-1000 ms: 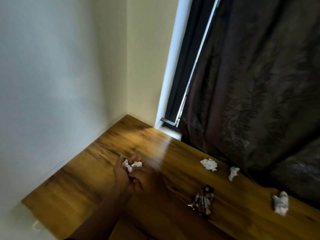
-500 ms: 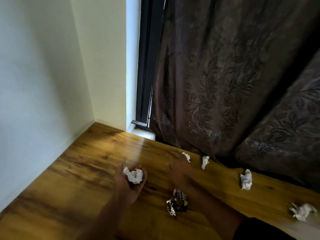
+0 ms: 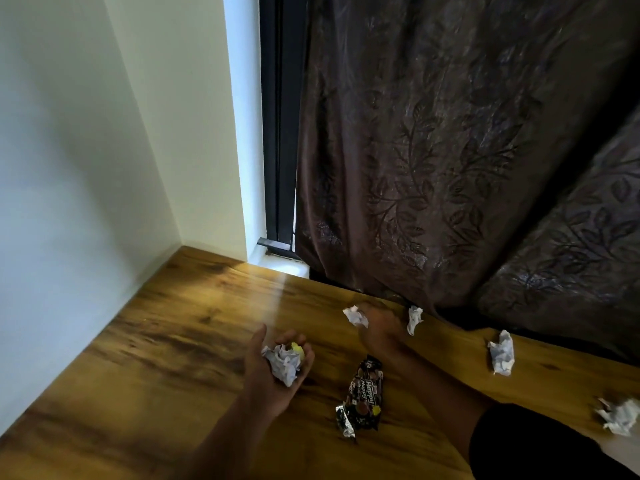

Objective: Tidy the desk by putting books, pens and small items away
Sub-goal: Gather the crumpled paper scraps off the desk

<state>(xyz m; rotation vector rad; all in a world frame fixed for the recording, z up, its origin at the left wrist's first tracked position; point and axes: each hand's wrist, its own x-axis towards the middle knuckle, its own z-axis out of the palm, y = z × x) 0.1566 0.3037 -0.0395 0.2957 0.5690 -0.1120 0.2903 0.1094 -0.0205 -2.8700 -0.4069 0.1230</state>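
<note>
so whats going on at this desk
A person is clearing litter off a wooden desk. The left hand is cupped palm up, holding crumpled paper with something small and yellow. The right hand reaches toward the curtain and is on a paper wad; its grip is too blurred to judge. Three more wads and a dark snack wrapper lie on the desk.

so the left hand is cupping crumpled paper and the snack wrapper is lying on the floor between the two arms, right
Not quite. The left hand does cup crumpled paper, but the snack wrapper lies on the wooden desk between the arms, not on the floor. The head view shows it.
</note>
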